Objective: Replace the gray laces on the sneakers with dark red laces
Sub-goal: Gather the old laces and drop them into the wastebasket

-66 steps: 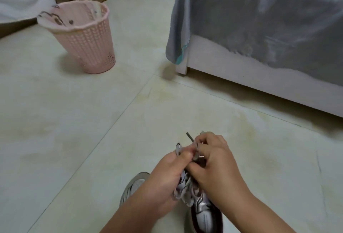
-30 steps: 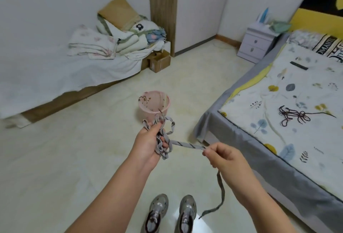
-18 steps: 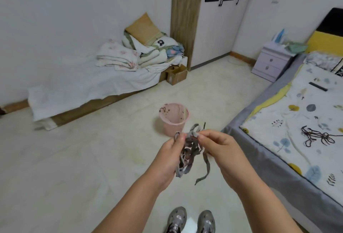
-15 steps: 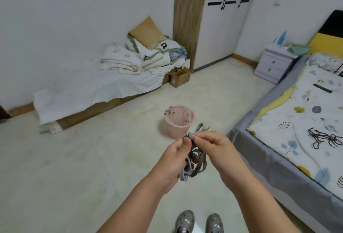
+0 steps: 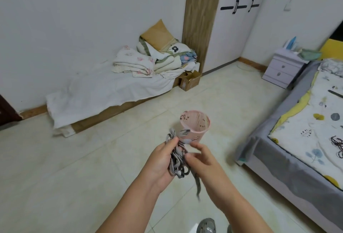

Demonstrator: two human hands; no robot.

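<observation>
Head view, left hand (image 5: pixel 161 160) gripping bunched gray laces (image 5: pixel 177 160), right hand (image 5: pixel 201 160) pinching them, sneakers (image 5: pixel 207 226) cropped.

Bunched gray laces (image 5: pixel 177 160) hang looped in the left hand (image 5: pixel 161 160), one end dangling.

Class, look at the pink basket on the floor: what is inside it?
The pink basket shows only its patterned liner; its bottom is hidden. The gray laces are not inside; both hands hold them in front.
</observation>
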